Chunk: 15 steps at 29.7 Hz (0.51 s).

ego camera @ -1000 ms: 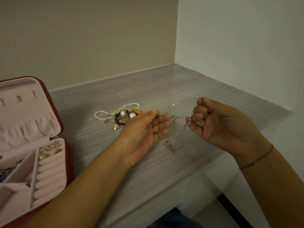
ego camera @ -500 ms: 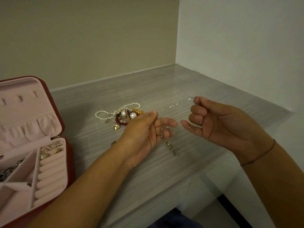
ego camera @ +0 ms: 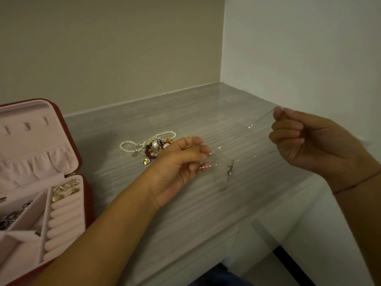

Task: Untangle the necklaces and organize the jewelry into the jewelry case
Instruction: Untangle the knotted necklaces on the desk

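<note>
Open jewelry case. To its right the left hand, and farther right the right hand, each pinch the thin silver chain, stretched above the counter. Gentle tension should free loops; hard pulling would tighten knots. A tangled heap lies right of the case, farther back.

The left hand and right hand pinch a thin chain stretched between them, centre right; tangled jewelry lies mid-frame, the open jewelry case lower left
</note>
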Available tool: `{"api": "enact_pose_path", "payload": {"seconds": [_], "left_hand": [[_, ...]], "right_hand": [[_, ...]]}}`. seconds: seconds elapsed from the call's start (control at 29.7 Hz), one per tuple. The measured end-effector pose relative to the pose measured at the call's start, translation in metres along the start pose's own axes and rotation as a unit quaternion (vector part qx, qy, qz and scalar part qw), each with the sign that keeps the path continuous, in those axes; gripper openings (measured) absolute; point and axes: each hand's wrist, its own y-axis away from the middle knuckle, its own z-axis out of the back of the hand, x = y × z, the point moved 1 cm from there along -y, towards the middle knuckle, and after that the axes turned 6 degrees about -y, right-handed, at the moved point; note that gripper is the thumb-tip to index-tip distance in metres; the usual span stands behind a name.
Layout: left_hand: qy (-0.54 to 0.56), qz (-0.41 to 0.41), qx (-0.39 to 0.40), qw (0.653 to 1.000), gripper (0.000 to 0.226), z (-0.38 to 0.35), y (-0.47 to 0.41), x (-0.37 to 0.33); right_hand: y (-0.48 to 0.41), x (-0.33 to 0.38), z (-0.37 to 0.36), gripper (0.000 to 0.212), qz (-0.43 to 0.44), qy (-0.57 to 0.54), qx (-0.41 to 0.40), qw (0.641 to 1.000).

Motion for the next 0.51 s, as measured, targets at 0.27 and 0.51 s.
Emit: {"api": "enact_pose_path", "payload": {"seconds": [0.27, 0.51], "left_hand": [[-0.175, -0.027, -0.064, 0.982, 0.047, 0.005, -0.001, 0.002], [-0.228, 0.004, -0.01, 0.974, 0.037, -0.002, 0.003, 0.004]], "right_hand": [[-0.002, 0.018, 0.032, 0.045, -0.138, -0.077, 0.132, 0.979], [-0.004, 0.002, 0.031, 0.043, -0.131, -0.085, 0.171, 0.973]]}}
